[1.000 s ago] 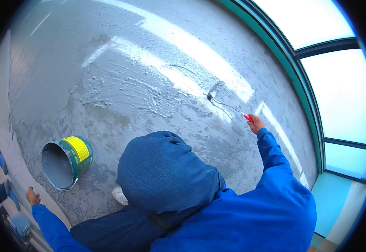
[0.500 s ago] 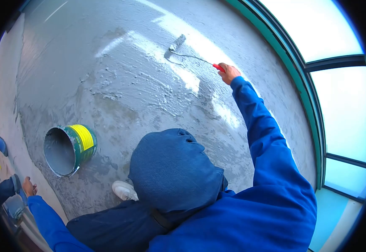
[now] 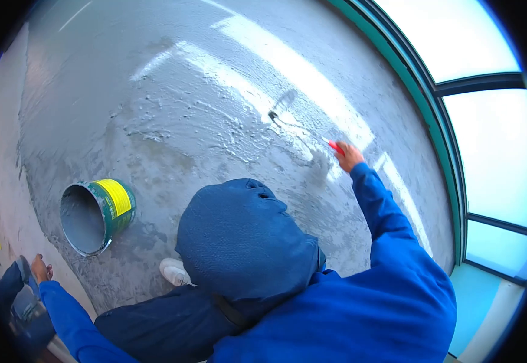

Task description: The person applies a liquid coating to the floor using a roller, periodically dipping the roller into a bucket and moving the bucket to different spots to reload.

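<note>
My right hand is closed round the red handle of a paint roller. The roller's head rests on the wet grey coating of the floor, and its thin wire frame runs back to the handle. Low at the left edge, my left hand hangs away from the roller with nothing visible in it, its fingers loosely curled and apart. A green bucket with a yellow label lies tipped on its side on the floor, its mouth facing left and grey coating inside.
A green-edged window frame runs along the right. Another person's legs and shoes are at the lower left, near a paler floor strip. My white shoe stands on the floor near the bucket.
My right hand has drawn the roller down and to the right across the floor, nearer to me. My left hand is almost unmoved. The other person's legs have shifted.
</note>
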A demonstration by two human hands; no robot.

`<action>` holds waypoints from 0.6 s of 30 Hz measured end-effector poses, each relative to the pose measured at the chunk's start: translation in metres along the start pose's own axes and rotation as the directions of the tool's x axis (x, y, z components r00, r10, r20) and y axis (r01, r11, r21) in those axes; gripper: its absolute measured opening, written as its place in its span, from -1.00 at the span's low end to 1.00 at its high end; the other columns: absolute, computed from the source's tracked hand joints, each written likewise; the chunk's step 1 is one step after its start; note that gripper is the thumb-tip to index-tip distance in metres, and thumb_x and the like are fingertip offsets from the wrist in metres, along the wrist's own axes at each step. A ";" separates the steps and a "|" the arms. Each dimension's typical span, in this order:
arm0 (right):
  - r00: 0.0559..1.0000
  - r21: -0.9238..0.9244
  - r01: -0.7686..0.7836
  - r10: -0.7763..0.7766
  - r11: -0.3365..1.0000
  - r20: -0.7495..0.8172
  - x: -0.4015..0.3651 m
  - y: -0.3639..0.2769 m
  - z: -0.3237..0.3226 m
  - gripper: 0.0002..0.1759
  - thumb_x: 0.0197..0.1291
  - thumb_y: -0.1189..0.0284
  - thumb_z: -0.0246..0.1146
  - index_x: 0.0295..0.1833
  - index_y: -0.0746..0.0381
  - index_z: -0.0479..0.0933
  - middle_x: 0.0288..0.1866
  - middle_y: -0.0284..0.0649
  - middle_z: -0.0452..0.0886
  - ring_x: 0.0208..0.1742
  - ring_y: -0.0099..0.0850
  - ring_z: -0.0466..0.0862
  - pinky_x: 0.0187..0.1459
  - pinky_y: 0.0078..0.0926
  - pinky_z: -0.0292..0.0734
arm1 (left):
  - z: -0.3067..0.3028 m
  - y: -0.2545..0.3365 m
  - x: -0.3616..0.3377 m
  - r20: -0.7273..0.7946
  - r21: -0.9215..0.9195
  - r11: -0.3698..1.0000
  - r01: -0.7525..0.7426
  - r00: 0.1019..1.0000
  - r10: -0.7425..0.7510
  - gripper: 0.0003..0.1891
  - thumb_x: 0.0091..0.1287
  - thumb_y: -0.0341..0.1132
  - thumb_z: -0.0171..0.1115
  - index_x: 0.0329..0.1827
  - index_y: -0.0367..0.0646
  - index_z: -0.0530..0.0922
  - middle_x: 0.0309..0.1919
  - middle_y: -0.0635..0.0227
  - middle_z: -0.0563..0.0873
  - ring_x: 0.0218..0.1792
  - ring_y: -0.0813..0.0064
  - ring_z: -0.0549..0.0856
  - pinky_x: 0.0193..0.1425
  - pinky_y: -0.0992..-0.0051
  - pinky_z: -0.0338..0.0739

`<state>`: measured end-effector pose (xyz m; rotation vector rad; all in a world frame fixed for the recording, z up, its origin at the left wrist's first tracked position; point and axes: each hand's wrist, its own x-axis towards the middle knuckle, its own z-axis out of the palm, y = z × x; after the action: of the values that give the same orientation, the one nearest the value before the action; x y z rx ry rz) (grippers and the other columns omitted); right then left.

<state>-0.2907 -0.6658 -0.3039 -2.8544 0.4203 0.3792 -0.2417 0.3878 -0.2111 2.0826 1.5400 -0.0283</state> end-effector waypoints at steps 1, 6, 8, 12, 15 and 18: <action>1.000 0.032 -0.018 0.018 0.999 -0.006 -0.024 0.018 0.006 -0.65 0.12 0.29 0.21 0.05 0.11 0.49 -0.24 0.05 0.62 -0.13 0.05 0.60 -0.13 -0.08 0.49 | 0.003 0.001 0.001 0.008 0.001 1.000 0.010 1.000 -0.010 -0.61 0.24 -0.02 0.07 0.03 -0.03 0.53 -0.46 0.32 0.54 -0.52 0.50 0.52 -0.56 0.52 0.27; 0.997 0.072 -0.077 0.079 0.994 -0.019 -0.122 0.067 -0.001 -0.61 0.12 0.36 0.23 0.09 0.16 0.50 -0.06 0.00 0.60 0.00 0.00 0.57 0.02 -0.18 0.47 | 0.018 0.003 0.016 0.017 -0.054 0.998 -0.016 1.000 0.017 -0.61 0.25 -0.01 0.07 0.03 -0.02 0.52 -0.48 0.34 0.53 -0.57 0.51 0.50 -0.59 0.54 0.26; 0.989 0.074 -0.144 0.143 0.987 0.026 -0.146 0.082 -0.003 -0.60 0.12 0.37 0.23 0.11 0.15 0.49 0.00 -0.04 0.59 0.05 -0.04 0.56 0.07 -0.21 0.45 | 0.019 0.002 0.017 0.019 -0.068 0.997 -0.030 0.999 0.031 -0.63 0.24 -0.02 0.08 0.00 -0.02 0.52 -0.51 0.35 0.52 -0.59 0.52 0.50 -0.61 0.55 0.25; 0.968 0.049 -0.239 0.233 0.970 0.096 -0.156 0.084 0.000 -0.60 0.14 0.37 0.23 0.13 0.14 0.48 0.02 -0.03 0.59 0.06 -0.04 0.56 0.08 -0.21 0.45 | 0.022 -0.003 0.012 0.013 -0.078 0.995 -0.062 0.998 0.064 -0.65 0.23 -0.03 0.08 -0.05 -0.03 0.55 -0.57 0.37 0.50 -0.63 0.52 0.49 -0.65 0.55 0.25; 0.982 0.057 -0.172 0.167 0.983 0.088 -0.125 0.058 -0.002 -0.60 0.16 0.34 0.21 0.14 0.13 0.48 0.00 -0.03 0.60 0.05 -0.04 0.57 0.05 -0.19 0.46 | 0.019 -0.016 0.029 0.020 -0.082 0.995 -0.055 0.998 0.057 -0.64 0.23 -0.03 0.08 -0.04 -0.03 0.56 -0.59 0.37 0.50 -0.64 0.52 0.49 -0.65 0.55 0.25; 0.996 0.014 -0.074 0.074 0.997 0.056 -0.072 0.023 0.001 -0.60 0.18 0.30 0.19 0.14 0.13 0.46 -0.03 -0.03 0.61 0.02 -0.02 0.58 0.01 -0.17 0.47 | 0.018 -0.017 0.023 0.024 -0.058 0.997 -0.049 0.998 0.051 -0.63 0.23 -0.04 0.08 -0.02 -0.03 0.56 -0.57 0.37 0.51 -0.63 0.51 0.49 -0.64 0.54 0.25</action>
<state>-0.3646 -0.6693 -0.2887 -2.8114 0.5170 0.4660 -0.2438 0.4041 -0.2410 2.0675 1.4567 0.0080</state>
